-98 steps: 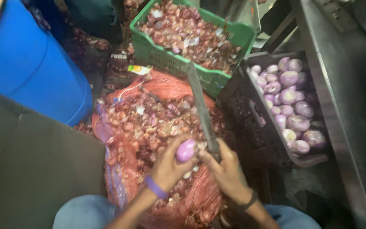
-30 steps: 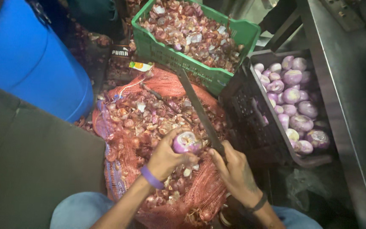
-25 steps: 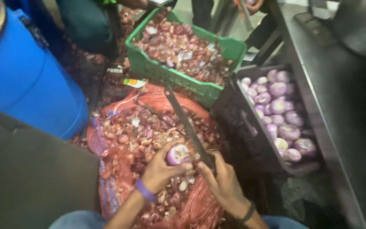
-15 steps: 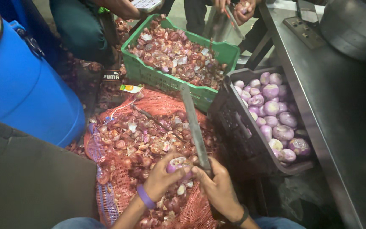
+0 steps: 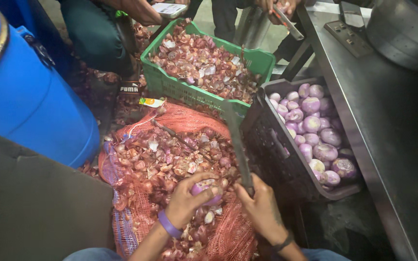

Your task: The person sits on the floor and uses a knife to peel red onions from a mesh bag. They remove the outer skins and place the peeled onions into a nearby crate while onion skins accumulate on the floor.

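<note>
I see my left hand wrapped round a part-peeled purple onion, held just over the red mesh sack of onions & skins. Right hand is clenched on the handle of a long knife — blade points up and away, its base just beside the onion. Black crate w/ peeled onions sits to the right, green crate of skins beyond — blue barrel on the left.
</note>
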The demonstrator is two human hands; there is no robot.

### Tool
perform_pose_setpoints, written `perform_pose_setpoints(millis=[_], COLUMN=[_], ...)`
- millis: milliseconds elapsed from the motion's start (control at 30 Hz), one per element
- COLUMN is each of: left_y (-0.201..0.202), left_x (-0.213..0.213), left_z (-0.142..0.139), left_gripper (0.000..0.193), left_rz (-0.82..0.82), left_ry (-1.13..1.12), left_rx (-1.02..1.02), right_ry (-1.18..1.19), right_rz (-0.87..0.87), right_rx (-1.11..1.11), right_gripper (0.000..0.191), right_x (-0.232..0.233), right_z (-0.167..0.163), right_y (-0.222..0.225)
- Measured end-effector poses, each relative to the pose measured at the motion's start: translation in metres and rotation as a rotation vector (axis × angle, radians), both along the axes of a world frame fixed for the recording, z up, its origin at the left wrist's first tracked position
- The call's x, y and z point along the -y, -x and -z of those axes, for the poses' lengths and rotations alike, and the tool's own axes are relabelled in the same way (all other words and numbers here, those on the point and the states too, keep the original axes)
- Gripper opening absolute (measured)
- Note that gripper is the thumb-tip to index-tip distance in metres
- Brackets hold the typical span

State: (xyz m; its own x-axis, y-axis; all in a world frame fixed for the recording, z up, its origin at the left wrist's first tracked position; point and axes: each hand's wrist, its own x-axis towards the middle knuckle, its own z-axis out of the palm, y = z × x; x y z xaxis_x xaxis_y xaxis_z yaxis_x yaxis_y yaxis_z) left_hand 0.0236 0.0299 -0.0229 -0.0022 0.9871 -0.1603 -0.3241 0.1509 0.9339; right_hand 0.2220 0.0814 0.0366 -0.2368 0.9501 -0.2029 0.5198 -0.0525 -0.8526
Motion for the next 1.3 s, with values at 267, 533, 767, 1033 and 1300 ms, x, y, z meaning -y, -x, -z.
perform_pose_setpoints(millis=[267,533,767,1033,1300], left_y=[-0.014,-0.008,-0.005,-0.007,-0.009], left_x=[-0.002,0.005,0.008,0.004,0.006], left_z=[0.028,0.031,-0.011,-0.037,-0.040], left_gripper=[0.030,0.056,0.076,0.059,0.050], left_rz=[-0.170,-0.107,0.098,-0.255,-0.278], left_ry=[-0.022,-0.146,-0.007,0.050,-0.062], left_rx=[-0.215,-0.251,0.054,-0.620,-0.572], right_ry=[0.414,0.273,0.242,-0.315,-0.516], right_rz=[-0.047,-0.062,-0.103,-0.230,-0.387], right_rx=[-0.521,-0.496,-0.498,0.066,0.316], right_gripper=[0.024,0.026,0.029,0.020,0.019], right_x=[0.014,0.017,0.010,0.019,0.027], right_z=[0.011,0.010,-0.003,-0.004,0.001], right_y=[0.012,0.011,0.006,0.004,0.014])
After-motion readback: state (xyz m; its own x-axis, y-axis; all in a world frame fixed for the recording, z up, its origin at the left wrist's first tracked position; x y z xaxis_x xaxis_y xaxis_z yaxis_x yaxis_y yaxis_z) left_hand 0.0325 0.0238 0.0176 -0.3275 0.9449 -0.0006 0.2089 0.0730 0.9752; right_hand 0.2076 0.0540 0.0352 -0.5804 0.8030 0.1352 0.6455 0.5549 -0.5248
